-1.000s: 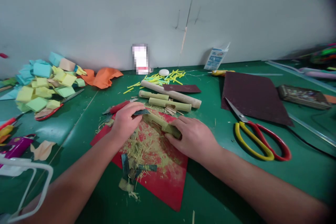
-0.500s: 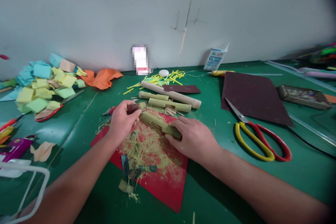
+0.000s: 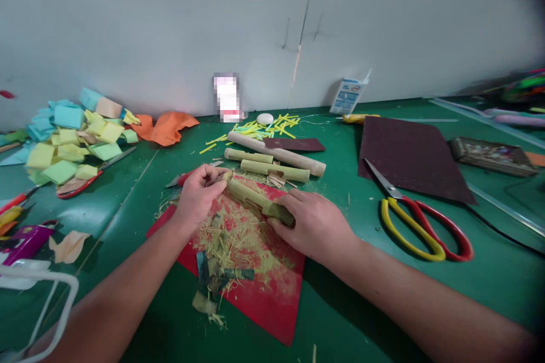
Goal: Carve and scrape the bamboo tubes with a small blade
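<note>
"Gripping the tube (image 3: 255,199) was the right hand's (image 3: 313,221) part, wasn't it?"

"Yes — its fingers and thumb were clamped around the right end. The tube slanted over the red sheet (image 3: 270,312), its cut slot showing. Whether it touched the sheet, I couldn't tell."

"And the left hand (image 3: 199,193)?"

"Above the sheet's far left part, at the tube's other end. Thumb and fingers were pinched on a small scrap (image 3: 220,180), mostly hidden by them. The hands were apart, with the tube between them."

"What lay on the sheet?"

"Shavings (image 3: 225,238), scattered across it, and dark strips (image 3: 239,274) at its near left edge."

"Beyond it?"

"Two more tubes (image 3: 276,171) just past the sheet, then a thicker rod (image 3: 281,153) with a brown strip (image 3: 300,144) against it. Farther back were yellow straws (image 3: 284,125)."

"To the sides?"

"Right of the sheet, scissors (image 3: 412,227) — blades over the corner of a brown square (image 3: 413,156). Well left of it, a heap of paper blocks (image 3: 80,142)."
</note>
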A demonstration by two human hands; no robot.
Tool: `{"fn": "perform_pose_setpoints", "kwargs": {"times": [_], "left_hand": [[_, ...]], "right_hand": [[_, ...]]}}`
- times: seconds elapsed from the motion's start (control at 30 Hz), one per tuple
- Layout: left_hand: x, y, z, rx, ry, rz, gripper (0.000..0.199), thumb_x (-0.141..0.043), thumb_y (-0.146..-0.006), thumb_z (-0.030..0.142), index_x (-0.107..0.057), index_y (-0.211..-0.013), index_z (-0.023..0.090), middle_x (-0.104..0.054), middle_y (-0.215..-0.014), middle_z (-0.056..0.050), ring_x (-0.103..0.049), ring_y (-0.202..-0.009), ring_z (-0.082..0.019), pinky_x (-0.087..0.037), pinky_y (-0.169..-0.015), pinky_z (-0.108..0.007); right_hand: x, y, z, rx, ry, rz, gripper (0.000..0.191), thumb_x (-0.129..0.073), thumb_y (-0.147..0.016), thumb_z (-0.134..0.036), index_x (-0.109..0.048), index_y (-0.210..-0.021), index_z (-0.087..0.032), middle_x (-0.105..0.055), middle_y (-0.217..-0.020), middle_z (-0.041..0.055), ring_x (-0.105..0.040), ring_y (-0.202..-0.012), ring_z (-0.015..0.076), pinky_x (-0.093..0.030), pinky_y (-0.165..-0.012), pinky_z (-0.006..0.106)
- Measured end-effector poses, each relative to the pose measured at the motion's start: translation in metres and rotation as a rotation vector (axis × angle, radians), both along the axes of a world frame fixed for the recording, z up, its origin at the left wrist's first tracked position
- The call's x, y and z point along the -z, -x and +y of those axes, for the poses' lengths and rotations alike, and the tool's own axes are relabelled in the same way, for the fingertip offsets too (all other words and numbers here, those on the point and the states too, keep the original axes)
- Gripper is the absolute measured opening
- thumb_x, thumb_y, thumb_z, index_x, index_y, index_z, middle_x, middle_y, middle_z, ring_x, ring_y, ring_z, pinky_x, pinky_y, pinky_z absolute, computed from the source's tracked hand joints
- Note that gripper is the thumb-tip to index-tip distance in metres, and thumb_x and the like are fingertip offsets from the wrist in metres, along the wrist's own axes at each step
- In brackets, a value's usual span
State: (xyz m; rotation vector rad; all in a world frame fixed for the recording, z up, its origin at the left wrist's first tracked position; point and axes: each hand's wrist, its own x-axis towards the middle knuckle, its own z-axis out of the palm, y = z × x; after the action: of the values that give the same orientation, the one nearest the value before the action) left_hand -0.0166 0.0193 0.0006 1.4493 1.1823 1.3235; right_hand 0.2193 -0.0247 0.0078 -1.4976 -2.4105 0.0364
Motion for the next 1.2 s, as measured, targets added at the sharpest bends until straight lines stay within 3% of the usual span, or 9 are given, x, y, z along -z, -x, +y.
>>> {"fn": "perform_pose_setpoints", "kwargs": {"times": [0.2, 0.3, 0.53, 0.9, 1.03, 1.2], "left_hand": [[-0.0028, -0.0043, -0.0030, 0.061, 0.053, -0.063, 0.022, -0.063, -0.073, 0.016, -0.042, -0.068, 0.018, -0.067, -0.085, -0.002, -0.064, -0.087, -0.017, -0.044, -0.082, -0.030], [-0.0034, -0.0052, -0.0032, 0.085, 0.021, -0.061, 0.022, -0.062, -0.073, 0.016, -0.041, -0.066, 0.018, -0.066, -0.087, -0.002, -0.061, -0.087, -0.016, -0.044, -0.082, -0.029], [-0.0045, -0.0049, -0.0028, -0.007, 0.013, 0.063, 0.017, -0.072, -0.071, 0.029, -0.059, -0.075, 0.018, -0.053, -0.072, 0.003, -0.049, -0.066, -0.010, -0.040, -0.065, -0.023], [-0.0016, -0.0041, -0.0006, -0.012, 0.109, 0.028, 0.027, -0.077, -0.068, 0.032, -0.066, -0.088, 0.017, -0.066, -0.083, -0.001, -0.059, -0.072, -0.012, -0.046, -0.067, -0.023], [-0.0016, -0.0043, 0.0007, -0.062, 0.084, -0.004, 0.032, -0.077, -0.067, 0.030, -0.064, -0.093, 0.017, -0.067, -0.082, -0.001, -0.060, -0.069, -0.012, -0.047, -0.064, -0.022], [-0.0026, -0.0046, 0.0009, -0.027, 0.055, -0.050, 0.040, -0.075, -0.069, 0.025, -0.063, -0.106, 0.018, -0.068, -0.088, -0.002, -0.063, -0.078, -0.013, -0.050, -0.070, -0.023]], "right_hand": [[-0.0007, 0.0009, -0.0010, 0.004, -0.032, 0.000, 0.019, -0.061, -0.080, -0.037, -0.063, -0.079, -0.019, -0.065, -0.079, 0.0042, -0.056, -0.072, 0.0177, -0.032, -0.062, 0.031], [-0.0007, 0.0011, -0.0012, 0.007, -0.029, -0.002, 0.019, -0.061, -0.080, -0.038, -0.063, -0.080, -0.019, -0.065, -0.079, 0.0040, -0.056, -0.072, 0.0179, -0.032, -0.063, 0.031], [-0.0005, 0.0006, -0.0002, 0.001, 0.000, 0.004, 0.021, -0.061, -0.080, -0.039, -0.065, -0.084, -0.019, -0.066, -0.082, 0.0043, -0.057, -0.075, 0.0190, -0.033, -0.064, 0.031], [-0.0037, 0.0006, -0.0009, 0.011, 0.038, 0.020, 0.021, -0.061, -0.082, -0.039, -0.067, -0.088, -0.020, -0.067, -0.085, 0.0042, -0.058, -0.076, 0.0196, -0.032, -0.063, 0.032], [-0.0034, 0.0003, -0.0008, 0.009, 0.035, 0.021, 0.022, -0.061, -0.082, -0.040, -0.067, -0.088, -0.020, -0.067, -0.085, 0.0045, -0.058, -0.076, 0.0198, -0.032, -0.063, 0.032], [-0.0026, 0.0008, -0.0004, 0.006, 0.037, 0.019, 0.022, -0.060, -0.082, -0.040, -0.067, -0.089, -0.020, -0.067, -0.086, 0.0045, -0.058, -0.076, 0.0199, -0.032, -0.062, 0.032]]}}
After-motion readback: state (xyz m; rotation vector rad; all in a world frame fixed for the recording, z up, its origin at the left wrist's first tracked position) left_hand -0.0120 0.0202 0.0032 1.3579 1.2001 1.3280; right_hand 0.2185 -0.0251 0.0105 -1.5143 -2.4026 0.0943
